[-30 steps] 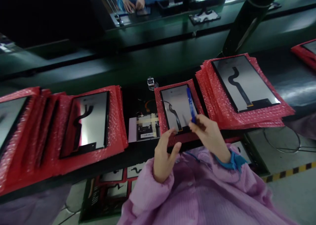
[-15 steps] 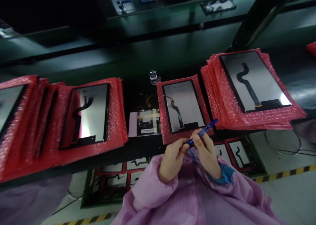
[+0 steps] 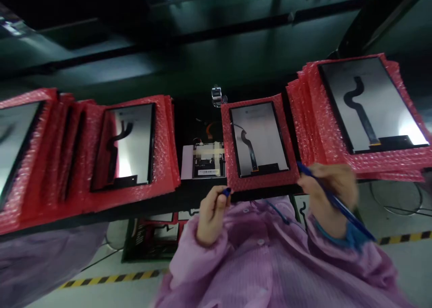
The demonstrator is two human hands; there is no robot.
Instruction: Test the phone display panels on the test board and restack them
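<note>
My left hand (image 3: 209,220) pinches a small blue pen cap (image 3: 227,192) just below the table edge. In my right hand (image 3: 334,186), blurred by motion, is a blue pen (image 3: 353,220). One end of the pen points up-left, near the lower right corner of a red bubble-wrap pouch (image 3: 231,168). A display panel (image 3: 266,137) lies on that pouch, with a dark flex cable across its grey back. Left of it sits an opened device (image 3: 208,161) with yellowish tape strips and a white barcode label.
Stacks of red bubble-wrap pouches (image 3: 165,146) with display panels stand on the left and right (image 3: 312,123). A metal clip-like part (image 3: 216,96) lies behind the middle panel. Below the table is a green crate (image 3: 126,249) holding more panels. Another person's sleeve (image 3: 67,254) shows at lower left.
My hands have moved apart: the pen has gone right in my right hand, and its cap has come off into my left hand. The whole view has shifted somewhat.
</note>
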